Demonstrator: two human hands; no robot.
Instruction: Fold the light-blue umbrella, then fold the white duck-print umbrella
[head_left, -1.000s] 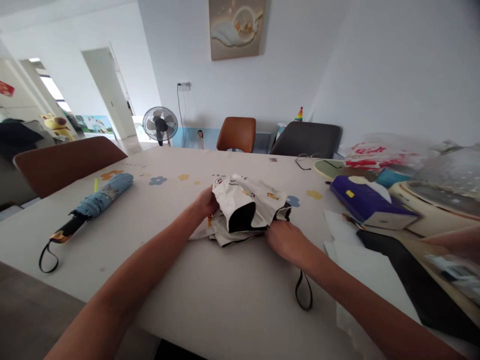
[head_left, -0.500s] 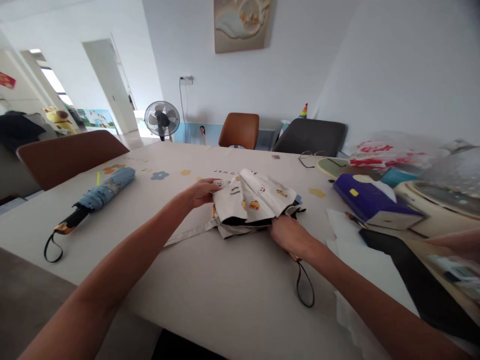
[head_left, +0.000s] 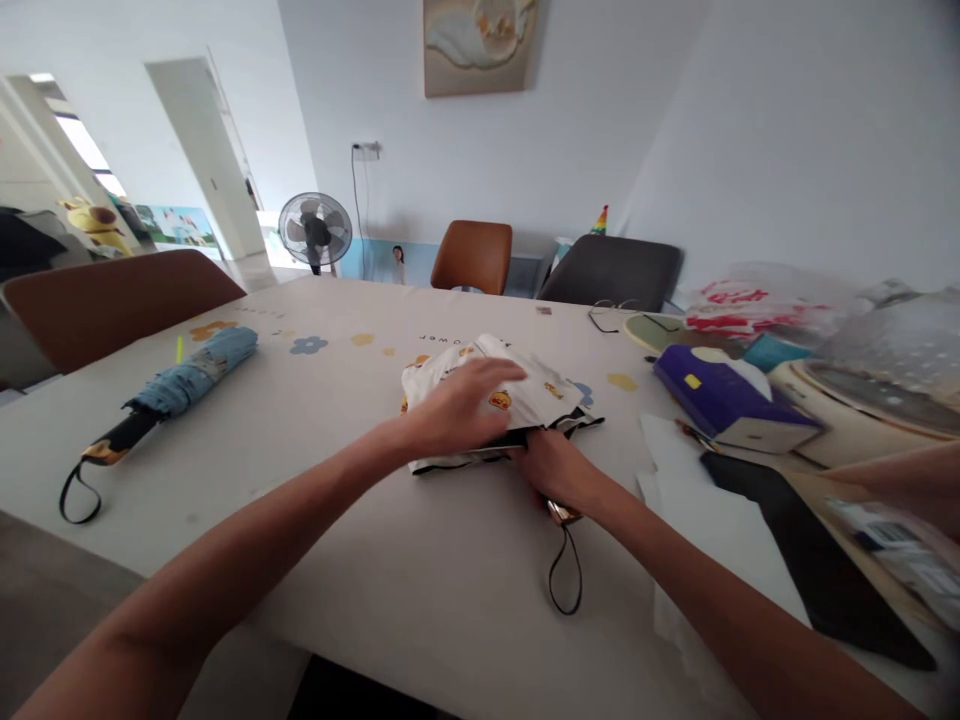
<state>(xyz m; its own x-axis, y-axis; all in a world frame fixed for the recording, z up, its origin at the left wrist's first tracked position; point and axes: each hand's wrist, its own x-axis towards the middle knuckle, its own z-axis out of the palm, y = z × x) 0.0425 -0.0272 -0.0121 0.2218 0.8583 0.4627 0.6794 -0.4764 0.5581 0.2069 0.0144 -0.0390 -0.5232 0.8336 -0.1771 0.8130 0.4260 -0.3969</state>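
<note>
The person's left hand (head_left: 466,405) is lying open over the white umbrella (head_left: 534,402), its fingers reaching across the printed cloth; whether the palm is pressing on it, one cannot tell. The right hand (head_left: 553,468) is gripping the handle (head_left: 562,512) at the near edge of the cloth, and some of its fingers are hiding underneath. The handle's gold end is showing just below that hand, and a black wrist strap (head_left: 580,578) is trailing from it toward the person. The umbrella is resting on the white table (head_left: 420,570) beneath the left hand and just beyond the right, its cloth bunching in loose folds.

Well to the left of the left hand, a folded blue umbrella (head_left: 196,372) is lying with its black handle pointing toward the person. To the right of the right hand, white papers (head_left: 709,535) are lying beside a flat black object (head_left: 810,560). Beyond these, a purple tissue box (head_left: 712,395) is standing. Farther beyond both hands, a brown chair (head_left: 472,255) and a dark grey chair (head_left: 611,272) are standing past the table's far edge, and a fan (head_left: 315,232) is standing to their left
</note>
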